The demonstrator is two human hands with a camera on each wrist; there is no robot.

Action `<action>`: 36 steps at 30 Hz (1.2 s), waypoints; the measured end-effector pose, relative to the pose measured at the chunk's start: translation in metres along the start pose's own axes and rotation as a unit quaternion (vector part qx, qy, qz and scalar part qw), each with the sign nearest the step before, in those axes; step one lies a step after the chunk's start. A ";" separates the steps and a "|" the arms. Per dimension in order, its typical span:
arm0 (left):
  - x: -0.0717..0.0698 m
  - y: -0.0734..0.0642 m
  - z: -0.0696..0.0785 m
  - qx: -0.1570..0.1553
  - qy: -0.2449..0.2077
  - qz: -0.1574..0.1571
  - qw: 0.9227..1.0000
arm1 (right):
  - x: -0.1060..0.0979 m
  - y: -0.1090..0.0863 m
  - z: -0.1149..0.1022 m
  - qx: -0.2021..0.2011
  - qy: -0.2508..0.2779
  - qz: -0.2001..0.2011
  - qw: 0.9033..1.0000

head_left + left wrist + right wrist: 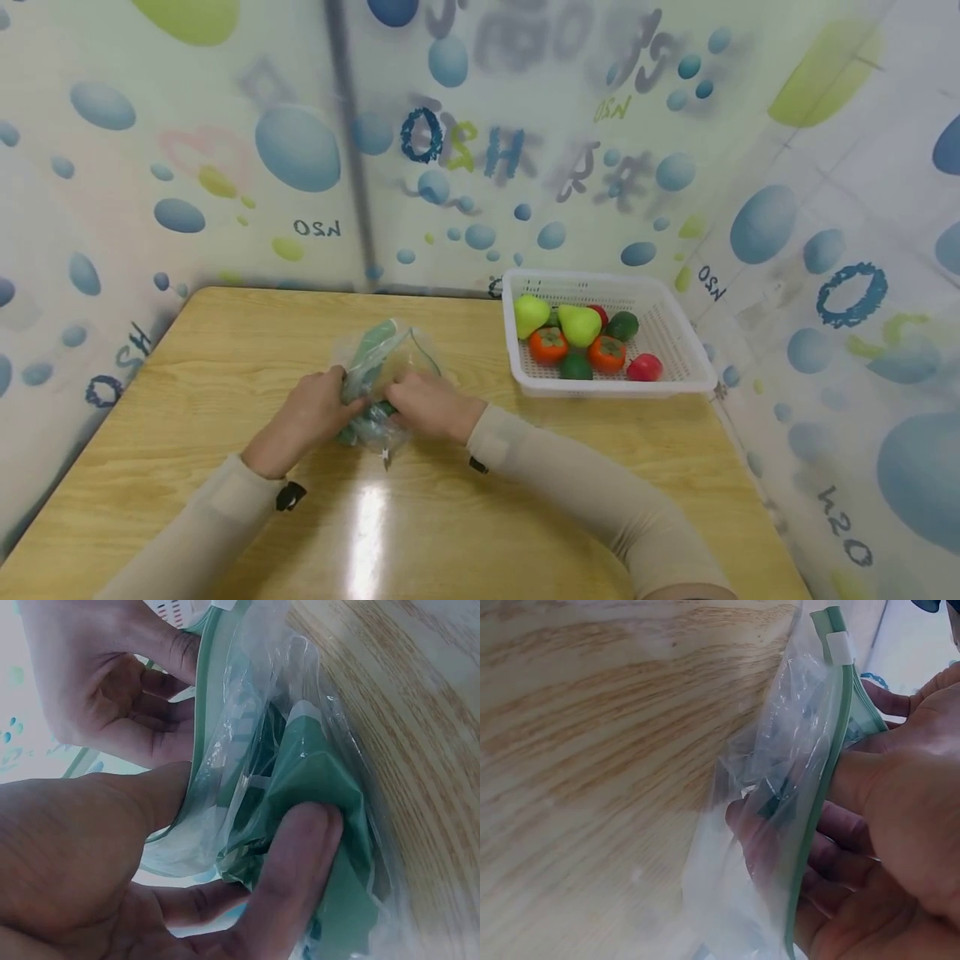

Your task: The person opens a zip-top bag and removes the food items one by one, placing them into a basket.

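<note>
A clear slider zip bag (pixel 386 358) with a green edge stands open over the table. Folded green film (pixel 319 780), with a whitish tip, shows through its side in the left wrist view. My left hand (pixel 318 404) grips the bag, thumb at the green zip edge and fingers against the plastic over the green film. My right hand (pixel 427 404) reaches through the mouth, and its fingers (pixel 761 844) show through the clear plastic close to something dark green. Whether they pinch it is hidden. A white slider (pixel 838 649) sits on the zip's end.
A white perforated basket (pixel 686 342) stands at the back right of the wooden table (pixel 247 333). It holds green pears (pixel 580 325), orange persimmons (pixel 607 354), a red fruit (pixel 644 367) and dark green fruit (pixel 622 325). Patterned walls (pixel 450 217) rise behind and beside the table.
</note>
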State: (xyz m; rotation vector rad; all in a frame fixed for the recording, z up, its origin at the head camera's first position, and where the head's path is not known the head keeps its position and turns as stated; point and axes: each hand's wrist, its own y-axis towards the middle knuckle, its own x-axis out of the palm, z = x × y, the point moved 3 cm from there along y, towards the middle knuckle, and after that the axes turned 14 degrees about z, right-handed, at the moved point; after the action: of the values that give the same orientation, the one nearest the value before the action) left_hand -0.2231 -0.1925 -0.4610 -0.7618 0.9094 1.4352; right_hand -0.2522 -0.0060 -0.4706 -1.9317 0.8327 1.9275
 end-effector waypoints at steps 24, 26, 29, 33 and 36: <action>-0.001 -0.003 0.001 -0.008 -0.003 0.009 1.000 | -0.022 -0.011 0.009 0.013 -0.097 0.031 0.995; -0.002 -0.003 0.002 -0.008 0.000 0.011 1.000 | -0.026 -0.012 0.010 0.009 -0.108 0.032 0.994; -0.003 -0.003 0.002 -0.009 0.004 0.014 1.000 | -0.031 -0.015 0.011 0.010 -0.116 0.031 0.993; -0.004 -0.004 0.003 -0.008 0.006 0.016 1.000 | -0.036 -0.019 0.014 0.018 -0.123 0.032 0.992; -0.004 -0.004 0.003 -0.006 0.003 0.021 1.000 | -0.040 -0.022 0.014 0.019 -0.129 0.040 0.991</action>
State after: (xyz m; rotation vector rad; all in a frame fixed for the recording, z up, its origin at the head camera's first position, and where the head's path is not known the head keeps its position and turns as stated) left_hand -0.2185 -0.1917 -0.4565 -0.7610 0.9275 1.4762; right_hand -0.2484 0.0278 -0.4372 -1.6032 0.8753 2.1329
